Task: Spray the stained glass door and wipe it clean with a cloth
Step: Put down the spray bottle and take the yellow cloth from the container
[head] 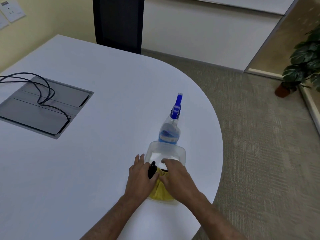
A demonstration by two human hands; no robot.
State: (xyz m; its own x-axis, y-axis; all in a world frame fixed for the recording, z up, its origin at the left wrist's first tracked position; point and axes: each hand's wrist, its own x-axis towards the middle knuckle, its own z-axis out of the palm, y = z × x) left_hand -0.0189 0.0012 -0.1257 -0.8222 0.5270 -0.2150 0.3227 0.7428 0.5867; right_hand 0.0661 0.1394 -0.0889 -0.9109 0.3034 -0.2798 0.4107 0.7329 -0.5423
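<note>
A clear plastic tub (180, 151) stands near the round edge of the white table (97, 153). A yellow cloth (160, 192) lies in its near end. My left hand (140, 177) rests at the tub's left side with a black object (152, 170), maybe a marker, under its thumb. My right hand (176, 177) lies over the cloth and the tub, fingers bent down into it. Just beyond the tub stands a clear spray bottle (170, 130) with blue liquid and a blue trigger head. No glass door surface is clearly in view.
A grey cable hatch (57, 94) with black cables (41, 90) sits in the table at the left. A black chair back (119, 23) stands behind the table. A potted plant (301, 66) is on the carpet at the right, by a framed partition (270, 40).
</note>
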